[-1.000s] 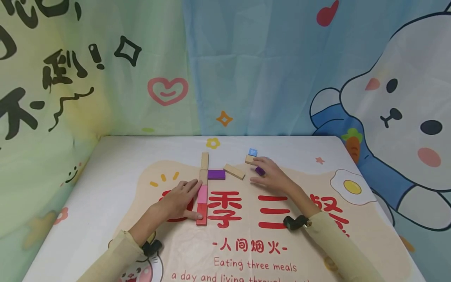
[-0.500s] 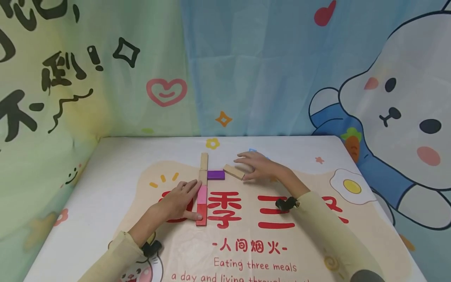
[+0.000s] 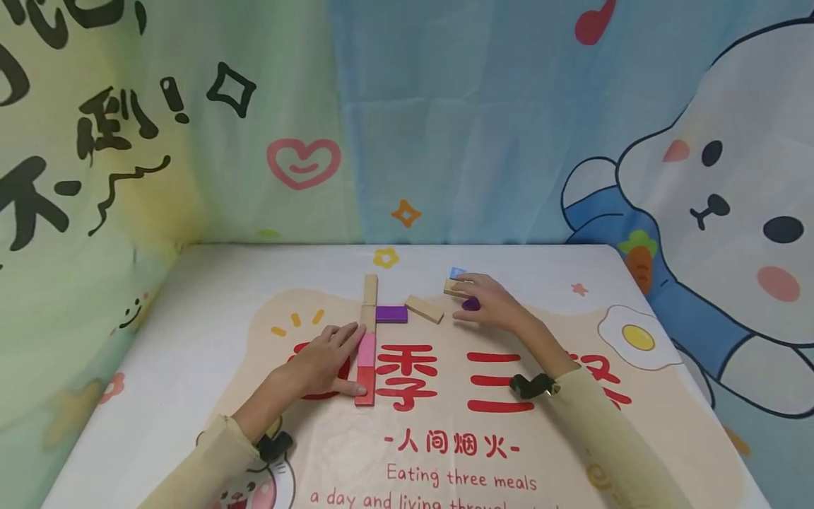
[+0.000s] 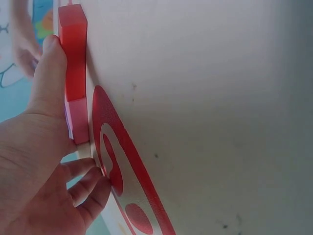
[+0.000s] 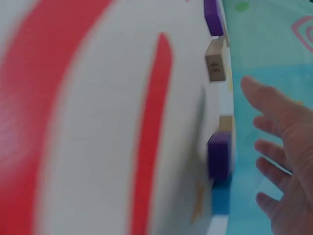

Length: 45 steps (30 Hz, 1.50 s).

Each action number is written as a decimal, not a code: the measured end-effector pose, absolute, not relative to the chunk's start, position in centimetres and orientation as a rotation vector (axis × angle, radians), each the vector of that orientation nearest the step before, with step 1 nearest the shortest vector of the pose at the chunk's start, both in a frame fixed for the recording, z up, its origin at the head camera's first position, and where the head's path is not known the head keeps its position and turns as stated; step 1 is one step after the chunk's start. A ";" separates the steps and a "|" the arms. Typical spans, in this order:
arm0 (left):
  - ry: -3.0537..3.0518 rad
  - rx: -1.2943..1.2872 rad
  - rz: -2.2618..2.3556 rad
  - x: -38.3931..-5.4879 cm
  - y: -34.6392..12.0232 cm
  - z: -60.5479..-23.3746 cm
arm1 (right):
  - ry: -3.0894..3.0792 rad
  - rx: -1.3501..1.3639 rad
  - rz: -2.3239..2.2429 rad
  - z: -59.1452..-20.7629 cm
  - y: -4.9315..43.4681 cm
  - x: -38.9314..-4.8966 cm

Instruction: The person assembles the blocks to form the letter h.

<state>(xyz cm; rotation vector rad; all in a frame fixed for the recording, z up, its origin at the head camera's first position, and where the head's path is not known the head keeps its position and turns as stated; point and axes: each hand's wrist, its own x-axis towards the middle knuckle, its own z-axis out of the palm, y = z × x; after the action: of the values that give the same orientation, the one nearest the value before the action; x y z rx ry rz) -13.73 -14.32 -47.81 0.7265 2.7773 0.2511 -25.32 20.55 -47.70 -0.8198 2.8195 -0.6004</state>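
My left hand point(image 3: 321, 364) lies along a straight column of blocks, its thumb on the red block point(image 3: 367, 375). Its fingertips reach the column's edge beside the pink block point(image 3: 366, 348). Two plain wooden blocks point(image 3: 370, 290) continue the line away from me. A purple block point(image 3: 391, 314) juts out to the right from the upper part. Beside it lies a slanted wooden block point(image 3: 424, 309). Above a loose group, my right hand point(image 3: 492, 307) hovers with fingers spread, holding nothing. That group has a purple block point(image 5: 219, 156), a blue block point(image 5: 221, 198) and a wooden block point(image 3: 453, 288), partly hidden by the fingers.
A printed cloth point(image 3: 464, 474) with red characters covers the table. Behind its far edge hangs a patterned curtain point(image 3: 407, 127). Dark wrist cameras point(image 3: 533, 386) sit on both forearms.
My right hand went left toward the slanted wooden block, then came back right over the loose group. The left hand and the column have stayed in place.
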 end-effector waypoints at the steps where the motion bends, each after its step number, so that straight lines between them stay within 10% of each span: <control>1: 2.775 0.722 0.255 -13.7 -14.3 -47.7 | 2.850 -0.776 -0.600 -47.8 21.0 -25.1; 45: 2.756 0.703 0.250 -13.9 -14.2 -47.9 | 2.883 -0.657 -0.971 -49.3 21.6 -23.6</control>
<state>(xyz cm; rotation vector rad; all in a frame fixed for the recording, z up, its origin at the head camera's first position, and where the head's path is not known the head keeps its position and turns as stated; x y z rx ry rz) -13.88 -14.25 -47.90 0.7026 2.7561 0.2500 -23.63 21.65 -49.35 -0.6569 2.8826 -0.9706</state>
